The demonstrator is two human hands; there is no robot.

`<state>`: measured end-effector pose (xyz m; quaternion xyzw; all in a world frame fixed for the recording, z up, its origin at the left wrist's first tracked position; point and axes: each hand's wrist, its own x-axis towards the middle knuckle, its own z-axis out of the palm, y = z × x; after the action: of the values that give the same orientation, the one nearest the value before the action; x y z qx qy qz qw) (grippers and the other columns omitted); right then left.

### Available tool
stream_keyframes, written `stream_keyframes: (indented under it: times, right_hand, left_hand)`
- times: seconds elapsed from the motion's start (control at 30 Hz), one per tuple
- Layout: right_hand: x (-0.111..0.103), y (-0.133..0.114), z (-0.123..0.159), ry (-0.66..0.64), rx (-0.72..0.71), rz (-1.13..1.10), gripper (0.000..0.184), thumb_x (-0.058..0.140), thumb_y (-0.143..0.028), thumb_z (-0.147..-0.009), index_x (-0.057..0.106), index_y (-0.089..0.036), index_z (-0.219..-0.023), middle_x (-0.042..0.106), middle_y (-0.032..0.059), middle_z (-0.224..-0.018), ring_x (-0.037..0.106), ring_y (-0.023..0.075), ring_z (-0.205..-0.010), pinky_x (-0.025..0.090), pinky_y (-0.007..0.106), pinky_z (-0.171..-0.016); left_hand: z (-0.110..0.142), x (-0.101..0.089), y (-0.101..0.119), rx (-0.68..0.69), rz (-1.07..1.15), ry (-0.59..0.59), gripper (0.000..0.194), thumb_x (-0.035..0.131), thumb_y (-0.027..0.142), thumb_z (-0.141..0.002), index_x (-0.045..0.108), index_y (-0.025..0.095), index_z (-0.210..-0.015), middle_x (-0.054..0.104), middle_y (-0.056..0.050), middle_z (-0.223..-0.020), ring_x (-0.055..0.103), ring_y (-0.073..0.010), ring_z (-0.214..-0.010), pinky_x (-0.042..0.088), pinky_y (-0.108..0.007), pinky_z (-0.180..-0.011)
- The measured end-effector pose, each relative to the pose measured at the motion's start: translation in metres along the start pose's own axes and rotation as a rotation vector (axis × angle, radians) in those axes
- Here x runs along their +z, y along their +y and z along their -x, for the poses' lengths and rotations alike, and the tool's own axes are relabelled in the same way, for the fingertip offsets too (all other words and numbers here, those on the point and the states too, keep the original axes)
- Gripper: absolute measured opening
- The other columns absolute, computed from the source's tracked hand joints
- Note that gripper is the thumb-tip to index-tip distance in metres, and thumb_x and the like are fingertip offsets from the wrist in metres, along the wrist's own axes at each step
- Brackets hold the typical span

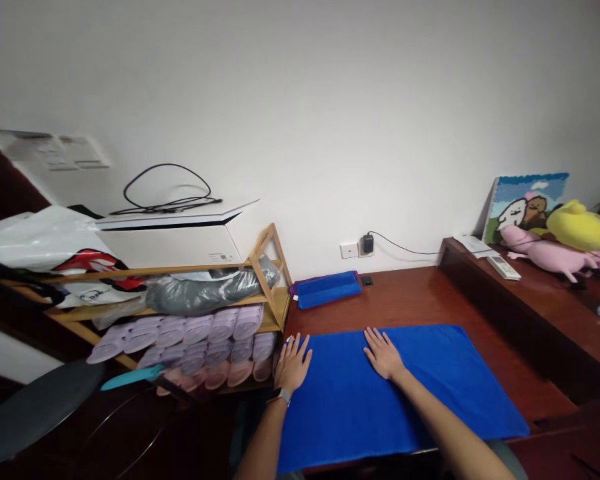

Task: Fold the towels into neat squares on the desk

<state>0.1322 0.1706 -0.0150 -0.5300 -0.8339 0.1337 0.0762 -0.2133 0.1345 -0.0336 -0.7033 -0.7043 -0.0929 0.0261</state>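
Observation:
A blue towel lies spread out over the reddish-brown desk, its near edge reaching the desk's front. My left hand, with a watch on the wrist, rests flat on the towel's far left corner, fingers stretched out. Near the middle of the towel's far edge, my right hand lies flat with its fingers apart. Neither hand grips anything. Behind the towel, folded blue and purple cloths sit against the wall.
At left stands a wooden rack with rows of lilac slippers and a white box on top. A raised ledge on the right holds a remote, plush toys and a picture. A black plug is in the wall.

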Motion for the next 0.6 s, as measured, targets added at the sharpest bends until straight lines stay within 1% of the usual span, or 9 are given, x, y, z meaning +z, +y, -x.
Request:
stream_keyframes:
  times: [0.07, 0.23, 0.3, 0.33, 0.4, 0.47, 0.53, 0.6]
  right_hand:
    - [-0.008, 0.035, 0.011, 0.002, 0.068, 0.021, 0.069, 0.018, -0.055, -0.106, 0.023, -0.021, -0.166, 0.024, 0.0036, -0.172, 0.015, 0.021, -0.16, 0.01, 0.045, -0.13]
    - [-0.038, 0.156, 0.054, 0.0, 0.398, 0.133, 0.07, 0.02, -0.051, -0.105, 0.022, -0.018, -0.166, 0.022, 0.004, -0.173, 0.015, 0.0237, -0.16, 0.011, 0.046, -0.13]
    - [-0.043, 0.192, 0.067, 0.004, 0.463, 0.159, 0.071, 0.019, -0.051, -0.104, 0.02, -0.018, -0.167, 0.021, 0.0027, -0.173, 0.014, 0.0234, -0.16, 0.012, 0.045, -0.13]
    - [-0.043, 0.203, 0.072, 0.009, 0.468, 0.166, 0.071, 0.019, -0.051, -0.104, 0.02, -0.018, -0.167, 0.02, 0.002, -0.173, 0.014, 0.0228, -0.16, 0.012, 0.044, -0.13]
    - [-0.041, 0.216, 0.076, 0.024, 0.456, 0.171, 0.07, 0.017, -0.051, -0.104, 0.02, -0.02, -0.167, 0.021, 0.0009, -0.173, 0.013, 0.0216, -0.161, 0.01, 0.043, -0.13]
    - [-0.039, 0.219, 0.075, 0.039, 0.452, 0.169, 0.07, 0.016, -0.052, -0.104, 0.02, -0.021, -0.167, 0.021, 0.0004, -0.173, 0.013, 0.0215, -0.161, 0.01, 0.044, -0.13]
    - [-0.04, 0.216, 0.073, 0.039, 0.463, 0.157, 0.069, 0.017, -0.051, -0.104, 0.02, -0.022, -0.167, 0.022, 0.0005, -0.173, 0.014, 0.0218, -0.16, 0.01, 0.045, -0.13]
    - [-0.046, 0.207, 0.067, 0.023, 0.488, 0.139, 0.068, 0.018, -0.049, -0.104, 0.021, -0.022, -0.167, 0.023, 0.0014, -0.173, 0.015, 0.0229, -0.16, 0.011, 0.047, -0.129]
  left_hand:
    - [-0.001, 0.0, -0.001, -0.011, -0.007, -0.001, 0.057, 0.033, 0.05, -0.107, 0.04, 0.031, -0.16, 0.035, -0.006, -0.169, 0.03, -0.0291, -0.157, 0.025, -0.052, -0.127]
    - [-0.003, 0.001, -0.002, -0.015, -0.015, 0.002, 0.058, 0.034, 0.05, -0.106, 0.039, 0.03, -0.16, 0.036, -0.007, -0.169, 0.03, -0.0289, -0.157, 0.023, -0.052, -0.127]
    - [-0.005, 0.003, -0.002, -0.022, -0.023, -0.006, 0.058, 0.033, 0.051, -0.107, 0.039, 0.03, -0.16, 0.035, -0.006, -0.169, 0.03, -0.0286, -0.157, 0.023, -0.052, -0.127]
    - [-0.005, 0.004, -0.002, -0.025, -0.027, -0.01, 0.058, 0.033, 0.051, -0.107, 0.039, 0.03, -0.161, 0.035, -0.006, -0.169, 0.03, -0.0286, -0.157, 0.024, -0.052, -0.127]
    - [-0.007, 0.005, -0.002, -0.031, -0.035, -0.01, 0.058, 0.032, 0.051, -0.107, 0.038, 0.03, -0.161, 0.034, -0.006, -0.169, 0.029, -0.0288, -0.157, 0.024, -0.052, -0.127]
    - [-0.008, 0.005, -0.006, -0.034, -0.046, -0.01, 0.058, 0.032, 0.051, -0.106, 0.039, 0.03, -0.16, 0.035, -0.007, -0.169, 0.031, -0.029, -0.156, 0.025, -0.052, -0.126]
    - [-0.01, 0.002, -0.009, -0.035, -0.06, -0.016, 0.058, 0.032, 0.051, -0.106, 0.04, 0.03, -0.16, 0.038, -0.007, -0.168, 0.033, -0.0295, -0.155, 0.027, -0.053, -0.125]
    - [-0.011, -0.003, -0.009, -0.032, -0.078, -0.018, 0.057, 0.033, 0.049, -0.106, 0.043, 0.029, -0.159, 0.04, -0.008, -0.166, 0.035, -0.0299, -0.154, 0.029, -0.054, -0.125]
